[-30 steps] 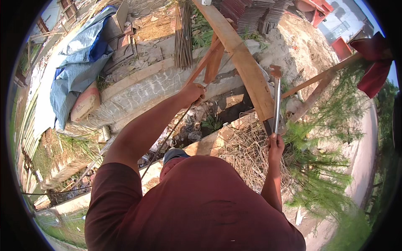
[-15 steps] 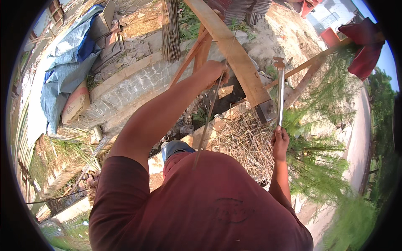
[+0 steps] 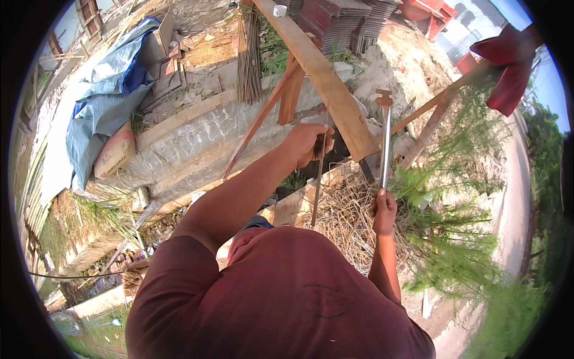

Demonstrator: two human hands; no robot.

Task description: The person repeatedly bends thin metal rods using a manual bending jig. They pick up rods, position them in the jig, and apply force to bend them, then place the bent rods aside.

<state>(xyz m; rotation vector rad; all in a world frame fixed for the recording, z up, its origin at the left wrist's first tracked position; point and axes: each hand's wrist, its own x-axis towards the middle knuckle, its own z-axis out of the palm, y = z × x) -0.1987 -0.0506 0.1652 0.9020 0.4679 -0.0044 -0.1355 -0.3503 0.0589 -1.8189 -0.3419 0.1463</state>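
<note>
My left hand [image 3: 312, 145] is closed around a thin steel rod [image 3: 318, 185], which hangs down in front of my dark red shirt. Closed on the tube handle of a rebar bending wrench [image 3: 385, 146] is my right hand [image 3: 384, 210]. The wrench stands upright, its rusty notched head at the top. Between my hands slants a thick wooden plank [image 3: 326, 78], its lower end near the wrench. Under the rod lies a heap of bent steel stirrups [image 3: 347, 215].
Wooden props [image 3: 289, 93] stand under the plank, and a bundle of straight rods [image 3: 249, 60] leans behind it. A small white cup [image 3: 280, 11] sits on the plank. Stacked roof tiles [image 3: 332, 27], a blue tarp [image 3: 98, 102], a sack [image 3: 116, 151] and green feathery branches [image 3: 448, 215] surround me.
My left hand has moved down and slightly right, and the rod hangs more upright. My right hand and the wrench have shifted a little left and down in view.
</note>
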